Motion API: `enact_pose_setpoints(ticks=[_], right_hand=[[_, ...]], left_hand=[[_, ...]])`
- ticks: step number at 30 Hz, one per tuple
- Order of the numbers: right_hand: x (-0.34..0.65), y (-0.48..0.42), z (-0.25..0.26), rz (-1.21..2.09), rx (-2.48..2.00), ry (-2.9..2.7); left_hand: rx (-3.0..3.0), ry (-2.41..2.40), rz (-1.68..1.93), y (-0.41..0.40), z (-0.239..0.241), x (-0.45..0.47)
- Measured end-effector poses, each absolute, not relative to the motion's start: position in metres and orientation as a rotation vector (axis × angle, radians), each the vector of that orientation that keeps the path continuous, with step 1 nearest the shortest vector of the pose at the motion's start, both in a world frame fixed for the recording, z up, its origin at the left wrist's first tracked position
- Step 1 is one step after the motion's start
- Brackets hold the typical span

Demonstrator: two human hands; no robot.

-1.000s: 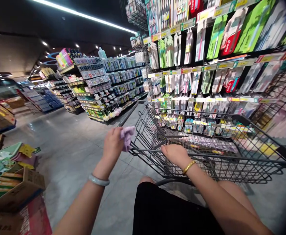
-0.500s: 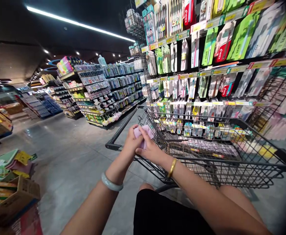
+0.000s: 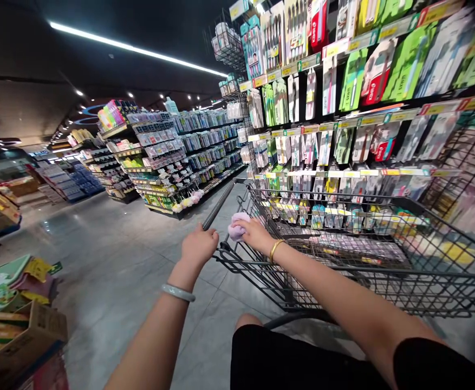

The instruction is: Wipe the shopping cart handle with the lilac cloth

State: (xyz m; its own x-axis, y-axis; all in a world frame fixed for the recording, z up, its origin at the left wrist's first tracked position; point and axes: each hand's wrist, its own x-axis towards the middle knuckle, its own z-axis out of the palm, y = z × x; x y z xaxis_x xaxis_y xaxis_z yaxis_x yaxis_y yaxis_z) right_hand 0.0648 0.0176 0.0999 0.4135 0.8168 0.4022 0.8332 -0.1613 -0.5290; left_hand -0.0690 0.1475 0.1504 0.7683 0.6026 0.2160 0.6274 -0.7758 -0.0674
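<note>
A black wire shopping cart (image 3: 383,271) stands in front of me in a shop aisle. My left hand (image 3: 199,245) is closed round the cart's handle bar (image 3: 221,197) near its corner. My right hand (image 3: 255,234) holds a small pale purple cloth (image 3: 237,226) pressed against the cart's rim beside the handle. A pale bracelet sits on my left wrist and a gold bangle on my right. Flat pale packets (image 3: 351,244) lie in the bottom of the cart.
Racks of hanging toothbrush packets (image 3: 343,108) line the right side, close to the cart. More shelves (image 3: 160,157) stand across the grey tiled floor (image 3: 111,254). Cardboard boxes with goods (image 3: 13,319) sit at the lower left.
The purple cloth passed from my left hand to my right hand. My left hand then moved onto the cart's handle bar and closed on it. The right hand now presses the cloth on the rim.
</note>
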Motion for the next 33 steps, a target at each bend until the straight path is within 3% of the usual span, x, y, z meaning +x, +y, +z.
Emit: enact_pose_setpoints(ticks=[7,11,17,20,24,33], right_hand=[[0.065,0.017,0.105,-0.089,-1.813,-1.689],[0.074,0.024,0.117,-0.104,-1.914,-1.577],[0.05,0.063,0.148,-0.157,-1.64,-1.769],[0.057,0.083,0.152,-0.16,-1.753,-1.928],[0.066,0.094,0.158,-0.278,-2.09,-1.738],[0.042,0.01,0.146,-0.34,-1.688,-2.024]], left_hand=[[-2.706,-0.966,-0.371,0.131,0.151,-0.083],[-2.696,-0.978,-0.413,0.123,0.147,-0.089],[-2.699,-0.984,-0.432,0.11,0.149,-0.095],[-2.679,-0.988,-0.454,0.097,0.149,-0.101],[-2.668,-1.014,-0.445,0.079,0.148,-0.109],[-2.669,-0.995,-0.451,0.066,0.147,-0.12]])
